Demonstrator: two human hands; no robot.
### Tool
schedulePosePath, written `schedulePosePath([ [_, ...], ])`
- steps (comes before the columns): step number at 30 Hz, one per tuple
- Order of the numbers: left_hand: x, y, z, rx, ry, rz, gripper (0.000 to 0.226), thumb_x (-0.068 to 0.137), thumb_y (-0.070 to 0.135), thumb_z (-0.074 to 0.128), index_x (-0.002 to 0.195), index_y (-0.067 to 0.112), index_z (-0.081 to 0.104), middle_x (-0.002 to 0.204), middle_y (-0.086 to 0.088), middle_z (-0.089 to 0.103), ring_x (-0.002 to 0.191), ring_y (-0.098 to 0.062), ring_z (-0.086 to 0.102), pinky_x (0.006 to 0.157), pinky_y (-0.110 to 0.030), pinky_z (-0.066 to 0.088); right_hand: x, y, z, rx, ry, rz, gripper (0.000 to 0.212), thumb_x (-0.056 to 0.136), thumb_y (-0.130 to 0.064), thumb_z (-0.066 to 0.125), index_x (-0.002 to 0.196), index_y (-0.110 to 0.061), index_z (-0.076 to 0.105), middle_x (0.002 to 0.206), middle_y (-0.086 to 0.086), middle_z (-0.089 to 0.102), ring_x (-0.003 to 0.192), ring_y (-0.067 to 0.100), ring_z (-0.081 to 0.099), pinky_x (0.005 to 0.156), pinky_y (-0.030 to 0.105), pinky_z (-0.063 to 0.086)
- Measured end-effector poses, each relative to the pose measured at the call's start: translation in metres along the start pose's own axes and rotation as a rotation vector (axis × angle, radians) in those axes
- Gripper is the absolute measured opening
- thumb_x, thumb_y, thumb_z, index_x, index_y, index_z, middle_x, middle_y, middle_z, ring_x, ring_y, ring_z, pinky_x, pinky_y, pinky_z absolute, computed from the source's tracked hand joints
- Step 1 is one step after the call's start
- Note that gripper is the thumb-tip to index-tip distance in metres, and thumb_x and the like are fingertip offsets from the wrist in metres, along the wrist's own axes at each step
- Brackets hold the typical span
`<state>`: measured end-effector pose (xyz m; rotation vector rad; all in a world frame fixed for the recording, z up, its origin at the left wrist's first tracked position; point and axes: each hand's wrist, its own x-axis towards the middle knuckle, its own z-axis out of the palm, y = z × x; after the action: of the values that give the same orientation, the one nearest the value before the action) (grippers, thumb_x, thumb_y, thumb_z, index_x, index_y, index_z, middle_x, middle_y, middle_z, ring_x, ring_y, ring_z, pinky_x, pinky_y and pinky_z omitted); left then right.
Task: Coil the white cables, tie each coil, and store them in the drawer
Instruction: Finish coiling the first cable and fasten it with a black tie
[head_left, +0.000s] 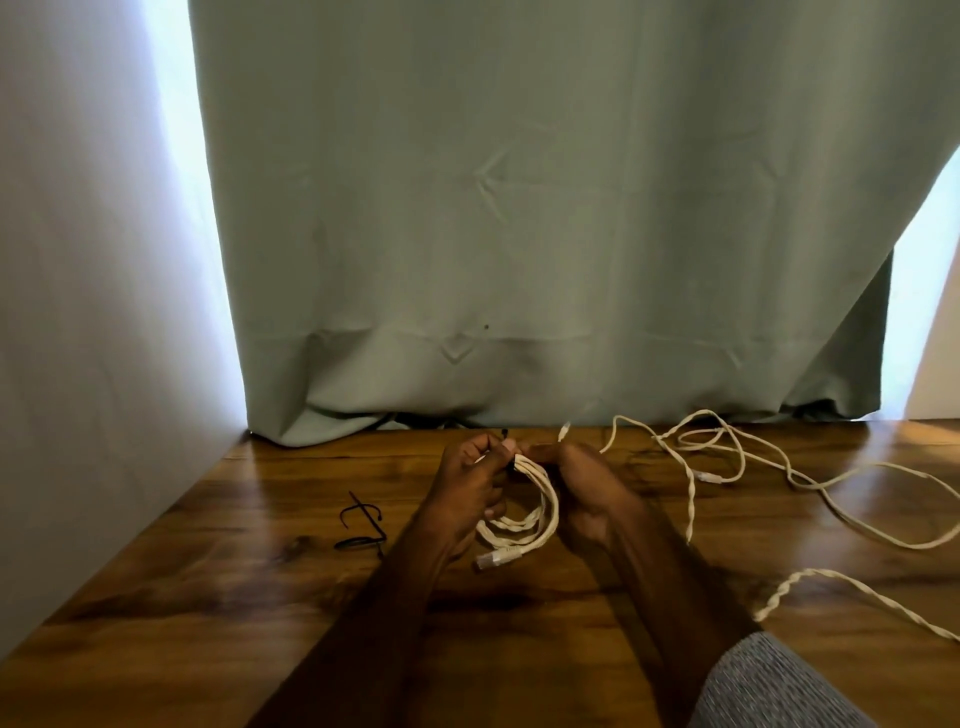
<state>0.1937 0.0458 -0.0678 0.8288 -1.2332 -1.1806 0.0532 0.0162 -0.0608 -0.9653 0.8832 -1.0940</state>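
We hold the white coil above the counter: left hand and right hand both pinch its top at the black tie. We should cinch snugly, keeping loops bunched. Loose cables sprawl at three o'clock; spare ties lie at nine.

Materials and finishes, desk and cable work

Table: dark-grained wood, smooth, glossy where window light fell on it; coil: white cable with a woven, matt, twisted sheath, ending in a pale, slightly shiny plastic connector; loose cables: the same matt white braid; ties: thin, black, of unclear material; curtain: grey-green cloth, matt, creased; wall: white, smooth, matt; sleeve: grey knitted cloth, flecked and rough.
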Motion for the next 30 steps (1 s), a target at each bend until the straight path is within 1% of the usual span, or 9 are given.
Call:
schedulePosePath([
  [3,0.002,-0.003,0.0,-0.047,0.004,0.005,0.028,0.101,0.017,0.054,0.073,0.013,0.056,0.048,0.006,0.04,0.036,-0.005,0.025,0.037,-0.016,0.021,-0.003,-0.004,0.0,0.064,0.008,-0.023,0.024,0.092,-0.002,0.061,0.113,0.006,0.071,0.108,0.024,0.073,0.086,0.029,0.071,0.077,0.035,0.062],
  [6,0.002,-0.004,-0.001,-0.098,0.014,-0.002,0.036,0.1,0.017,0.055,0.064,0.019,0.061,0.05,0.003,0.033,0.037,-0.006,0.023,0.036,-0.017,0.023,-0.001,-0.004,0.004,0.142,0.036,-0.001,0.022,0.091,0.003,0.062,0.112,0.007,0.068,0.096,0.023,0.072,0.075,0.028,0.07,0.072,0.035,0.062],
  [9,0.001,-0.003,0.001,-0.112,0.0,0.004,0.038,0.1,0.019,0.055,0.063,0.022,0.067,0.051,0.003,0.03,0.039,-0.006,0.022,0.038,-0.017,0.023,0.001,-0.002,0.006,0.191,0.08,-0.022,0.041,0.082,0.008,0.067,0.122,0.008,0.058,0.09,0.024,0.07,0.067,0.03,0.071,0.063,0.039,0.062],
  [12,0.001,-0.002,0.001,-0.097,-0.022,0.007,0.032,0.098,0.021,0.056,0.07,0.022,0.071,0.051,0.003,0.031,0.041,-0.007,0.023,0.04,-0.018,0.022,-0.002,-0.003,0.006,0.167,0.073,-0.038,0.019,0.085,0.005,0.066,0.104,0.007,0.066,0.085,0.024,0.07,0.063,0.028,0.07,0.062,0.037,0.061],
  [14,0.001,-0.002,0.002,-0.091,-0.042,0.003,0.022,0.093,0.024,0.06,0.075,0.016,0.069,0.051,0.003,0.031,0.041,-0.007,0.024,0.039,-0.018,0.022,-0.003,-0.004,0.007,0.106,0.081,-0.07,0.013,0.087,0.004,0.066,0.099,0.008,0.07,0.085,0.023,0.071,0.065,0.028,0.069,0.066,0.036,0.061],
  [16,0.001,-0.003,0.005,-0.096,-0.063,-0.006,0.021,0.087,0.028,0.063,0.081,0.009,0.066,0.051,0.002,0.03,0.04,-0.007,0.023,0.039,-0.018,0.021,-0.003,-0.005,0.006,0.027,0.13,-0.123,0.007,0.088,0.006,0.066,0.089,0.003,0.072,0.075,0.018,0.072,0.06,0.025,0.069,0.061,0.033,0.06],
  [18,0.002,-0.005,0.007,-0.096,-0.077,-0.015,0.023,0.085,0.03,0.064,0.082,0.007,0.066,0.051,0.002,0.03,0.04,-0.006,0.023,0.039,-0.018,0.02,-0.005,-0.007,0.007,-0.035,0.155,-0.168,0.011,0.089,0.008,0.065,0.082,0.0,0.069,0.068,0.015,0.07,0.055,0.022,0.067,0.057,0.031,0.059],
  [25,0.0,-0.007,0.015,-0.065,-0.097,-0.038,0.024,0.1,0.016,0.053,0.081,0.007,0.063,0.051,0.001,0.03,0.039,-0.007,0.023,0.04,-0.018,0.019,0.0,-0.006,0.006,-0.238,0.27,-0.313,0.036,0.082,0.013,0.062,0.06,-0.014,0.069,0.062,0.009,0.067,0.066,0.025,0.063,0.072,0.039,0.052],
  [30,-0.003,-0.007,0.019,-0.081,-0.08,-0.057,0.02,0.1,0.016,0.053,0.087,0.003,0.061,0.049,0.002,0.031,0.037,-0.006,0.024,0.039,-0.016,0.021,-0.002,-0.007,0.004,-0.322,0.281,-0.407,0.028,0.085,0.009,0.066,0.068,-0.013,0.07,0.069,0.007,0.071,0.066,0.018,0.066,0.067,0.031,0.056],
])
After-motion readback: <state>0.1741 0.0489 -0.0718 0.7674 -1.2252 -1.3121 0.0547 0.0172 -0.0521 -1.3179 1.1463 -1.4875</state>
